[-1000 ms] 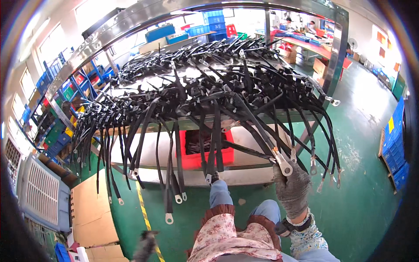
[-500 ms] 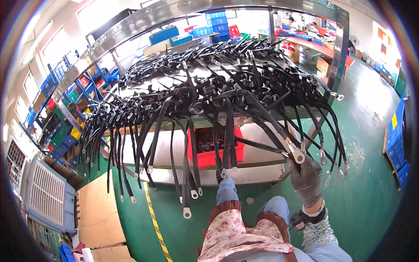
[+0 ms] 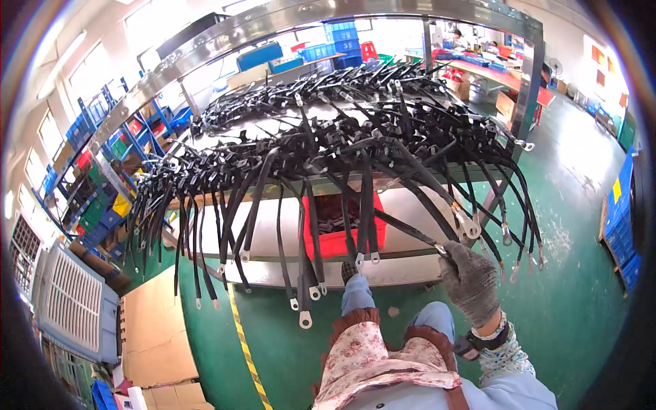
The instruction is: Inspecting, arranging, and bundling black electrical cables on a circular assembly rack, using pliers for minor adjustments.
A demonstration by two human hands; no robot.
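My right hand (image 3: 471, 283), in a grey knit glove, pinches the metal end of a black cable (image 3: 410, 230) between thumb and fingers. The cable runs taut from the pile toward the hand. Just beyond the fingers hangs a thicker cable with a large ring lug (image 3: 468, 225), apart from the grip. A dense heap of black cables (image 3: 307, 147) covers the metal rack top (image 3: 236, 128), and many lugged ends droop over its near edge. One low-hanging ring lug (image 3: 305, 319) dangles left of my leg. My left hand is out of view.
A red bin (image 3: 331, 247) holding dark pieces stands under the hanging cables. A steel frame (image 3: 294, 22) arches over the rack. Cardboard (image 3: 154, 335) and a grey slatted panel (image 3: 75, 301) lie at left; blue crates (image 3: 618, 225) stand at right. People sit at a far bench.
My right hand has shifted slightly left and down, away from the large ring lug. It now grips the thinner cable's end. The view has moved slightly, so the hanging cables appear farther right.
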